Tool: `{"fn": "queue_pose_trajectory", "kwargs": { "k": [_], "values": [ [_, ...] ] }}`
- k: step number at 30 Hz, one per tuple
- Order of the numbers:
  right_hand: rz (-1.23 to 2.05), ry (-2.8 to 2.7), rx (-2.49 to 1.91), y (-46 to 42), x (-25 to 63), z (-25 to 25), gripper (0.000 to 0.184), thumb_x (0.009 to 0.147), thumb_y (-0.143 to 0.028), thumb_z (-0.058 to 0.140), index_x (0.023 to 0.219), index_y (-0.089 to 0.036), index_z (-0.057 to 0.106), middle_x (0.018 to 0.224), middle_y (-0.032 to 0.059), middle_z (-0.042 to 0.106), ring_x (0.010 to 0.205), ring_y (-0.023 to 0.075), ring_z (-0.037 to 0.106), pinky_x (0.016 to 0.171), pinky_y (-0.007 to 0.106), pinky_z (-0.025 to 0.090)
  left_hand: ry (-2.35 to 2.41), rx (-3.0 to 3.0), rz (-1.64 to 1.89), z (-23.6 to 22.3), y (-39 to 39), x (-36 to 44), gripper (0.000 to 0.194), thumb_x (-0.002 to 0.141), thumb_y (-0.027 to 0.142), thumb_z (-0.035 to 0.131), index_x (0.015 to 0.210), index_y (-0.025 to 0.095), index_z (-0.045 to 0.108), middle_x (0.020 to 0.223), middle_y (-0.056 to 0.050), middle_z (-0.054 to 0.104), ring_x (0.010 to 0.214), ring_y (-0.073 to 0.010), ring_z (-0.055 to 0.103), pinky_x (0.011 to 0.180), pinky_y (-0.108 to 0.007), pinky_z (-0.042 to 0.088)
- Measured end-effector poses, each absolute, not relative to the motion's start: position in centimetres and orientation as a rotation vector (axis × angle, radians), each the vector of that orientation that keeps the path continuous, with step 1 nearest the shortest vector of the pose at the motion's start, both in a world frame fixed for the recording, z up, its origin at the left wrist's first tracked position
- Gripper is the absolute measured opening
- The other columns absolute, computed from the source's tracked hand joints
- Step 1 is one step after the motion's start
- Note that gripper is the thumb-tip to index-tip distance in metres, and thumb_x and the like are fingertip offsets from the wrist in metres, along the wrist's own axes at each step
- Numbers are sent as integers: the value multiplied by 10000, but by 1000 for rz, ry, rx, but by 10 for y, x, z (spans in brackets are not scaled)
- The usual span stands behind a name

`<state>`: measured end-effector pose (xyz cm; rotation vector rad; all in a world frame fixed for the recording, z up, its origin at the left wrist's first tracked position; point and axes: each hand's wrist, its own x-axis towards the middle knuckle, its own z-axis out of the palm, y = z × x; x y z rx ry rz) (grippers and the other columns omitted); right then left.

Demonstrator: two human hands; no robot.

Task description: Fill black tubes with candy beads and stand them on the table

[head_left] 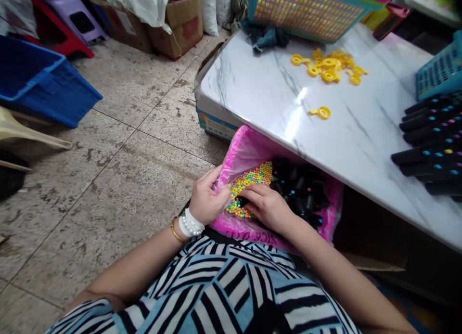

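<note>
The pink basket (240, 144) sits just in front of the person, at the left part of the worktop's (252, 88) near edge. The left hand (207, 197) has its grip clamped on the basket's left rim, over clear plastic that looks thin and slippery; the rim itself seems the firmest place to hold.

The right hand (269, 204) reaches among the coloured beads (260, 173), fingers bent over a dark piece (244, 200) mostly hidden beneath them — whether that grip has come together on it, I cannot tell. The beads look light, hard and apt to roll, better scooped than pinched. The black pieces (298, 192) heaped to the right look stiff and smooth — easiest taken around the middle of the body.
</note>
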<state>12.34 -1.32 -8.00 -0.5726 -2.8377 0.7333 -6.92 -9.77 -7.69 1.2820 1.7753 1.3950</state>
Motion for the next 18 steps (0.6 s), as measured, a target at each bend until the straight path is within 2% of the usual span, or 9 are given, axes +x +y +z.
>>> {"fn": "queue_pose_trajectory", "kwargs": {
  "k": [5, 8, 11, 14, 16, 18],
  "values": [
    [1076, -2615, -570, -19, 124, -71, 233, 893, -191, 663, 1123, -219, 642, 1045, 61, 705, 974, 193, 664, 882, 333, 550, 1780, 1271, 1360, -79, -98, -69, 442, 820, 199, 596, 1250, 116, 653, 1082, -97, 733, 929, -213, 686, 865, -323, 539],
    [1135, -2463, -745, -15, 138, -65, 243, 874, -203, 675, 1114, -229, 648, 994, 34, 706, 839, 157, 666, 798, 297, 553, 1809, 1263, 1358, -81, -98, -70, 452, 820, 229, 610, 1256, 116, 655, 1092, -99, 736, 935, -216, 690, 866, -321, 541],
    [1106, -2259, -975, -8, 164, -58, 262, 849, -217, 693, 1107, -234, 658, 963, 26, 706, 775, 144, 660, 746, 281, 550, 1829, 1259, 1339, -85, -98, -72, 459, 828, 287, 622, 1254, 124, 665, 1108, -103, 738, 917, -222, 697, 837, -319, 555],
    [1068, -1943, -1145, -1, 201, -47, 286, 815, -258, 742, 1087, -231, 656, 1041, 46, 719, 879, 173, 689, 806, 305, 562, 1837, 1226, 1312, -87, -98, -75, 511, 830, 354, 636, 1290, 132, 649, 1143, -103, 737, 938, -234, 705, 862, -331, 565],
    [913, -1728, -1226, 6, 230, -37, 305, 788, -295, 772, 1061, -222, 655, 1036, 49, 724, 897, 181, 691, 818, 315, 563, 1844, 1166, 1299, -88, -98, -77, 546, 818, 390, 656, 1305, 142, 641, 1149, -95, 741, 928, -234, 716, 846, -322, 580],
    [666, -1555, -1329, 15, 265, -27, 343, 753, -343, 794, 1038, -208, 658, 961, 38, 727, 841, 177, 684, 787, 314, 557, 1862, 1095, 1275, -89, -98, -78, 589, 799, 417, 679, 1315, 138, 633, 1107, -92, 757, 845, -224, 729, 752, -297, 603]
  ]
}}
